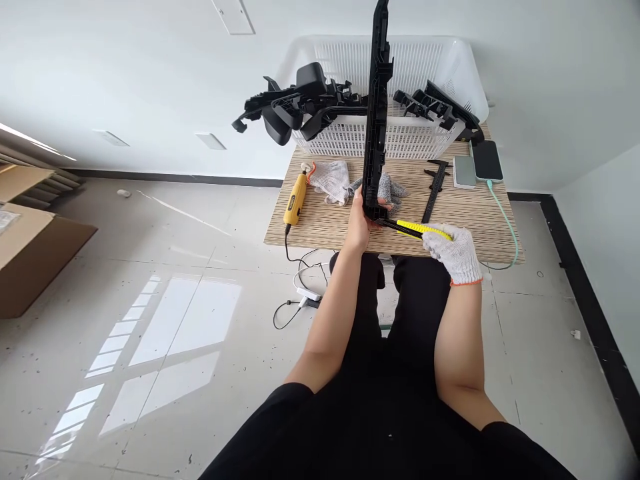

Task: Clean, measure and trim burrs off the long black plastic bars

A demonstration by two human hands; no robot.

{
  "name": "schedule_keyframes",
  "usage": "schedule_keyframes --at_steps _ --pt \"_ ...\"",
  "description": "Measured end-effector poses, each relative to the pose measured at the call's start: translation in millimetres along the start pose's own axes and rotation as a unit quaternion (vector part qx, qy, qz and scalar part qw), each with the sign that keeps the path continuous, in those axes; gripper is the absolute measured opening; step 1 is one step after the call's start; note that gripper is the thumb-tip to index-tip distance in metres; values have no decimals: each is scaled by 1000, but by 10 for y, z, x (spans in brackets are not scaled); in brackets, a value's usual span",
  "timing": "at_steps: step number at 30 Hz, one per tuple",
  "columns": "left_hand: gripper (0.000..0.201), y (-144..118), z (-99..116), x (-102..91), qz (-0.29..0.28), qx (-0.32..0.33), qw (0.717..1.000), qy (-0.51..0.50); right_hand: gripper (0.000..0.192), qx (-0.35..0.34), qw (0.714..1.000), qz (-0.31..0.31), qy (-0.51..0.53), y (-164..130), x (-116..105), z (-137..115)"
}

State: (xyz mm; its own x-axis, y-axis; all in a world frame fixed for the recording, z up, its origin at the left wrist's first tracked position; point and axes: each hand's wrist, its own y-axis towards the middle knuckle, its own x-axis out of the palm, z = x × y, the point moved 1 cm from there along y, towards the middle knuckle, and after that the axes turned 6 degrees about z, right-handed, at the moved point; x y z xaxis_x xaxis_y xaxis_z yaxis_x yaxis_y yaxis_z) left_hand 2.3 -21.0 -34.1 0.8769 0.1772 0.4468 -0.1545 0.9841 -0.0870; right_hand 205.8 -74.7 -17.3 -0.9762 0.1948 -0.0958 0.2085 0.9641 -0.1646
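My bare left hand (359,223) is closed around the lower end of a long black plastic trim part (376,127), which stands nearly upright over the table. In a white knit glove with an orange cuff, my right hand (454,253) grips a yellow and black utility knife (413,229). The knife points left, and its tip meets the bottom of the trim part near my left fingers; whether the blade touches the plastic I cannot tell. Behind the left hand lies a grey glove (393,192), partly hidden.
A white plastic basket (340,139) with several black plastic parts (300,103) stands at the table's back. On the striped table (320,230) lie a yellow rotary tool (296,199), a white glove (330,180), a caliper (435,192) and a phone (487,160) on a green cable. A cardboard box (40,253) stands left.
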Motion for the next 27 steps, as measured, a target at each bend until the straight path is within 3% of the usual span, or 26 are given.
schedule_keyframes --at_steps 5,10,17,24,27 --pt "68 0 -26 -5 -10 -6 999 46 33 -2 1000 6 23 8 6 1" --pt "54 -1 -35 -19 -17 -2 997 81 30 -9 997 58 55 30 18 24" --pt "45 -28 23 4 -15 -10 999 37 33 2 998 31 59 28 -2 32" --pt "55 -42 37 5 -25 -18 998 60 29 -6 998 29 53 14 -11 31" --pt "37 -54 18 -8 -36 5 997 65 29 -7 998 26 54 19 -16 36"
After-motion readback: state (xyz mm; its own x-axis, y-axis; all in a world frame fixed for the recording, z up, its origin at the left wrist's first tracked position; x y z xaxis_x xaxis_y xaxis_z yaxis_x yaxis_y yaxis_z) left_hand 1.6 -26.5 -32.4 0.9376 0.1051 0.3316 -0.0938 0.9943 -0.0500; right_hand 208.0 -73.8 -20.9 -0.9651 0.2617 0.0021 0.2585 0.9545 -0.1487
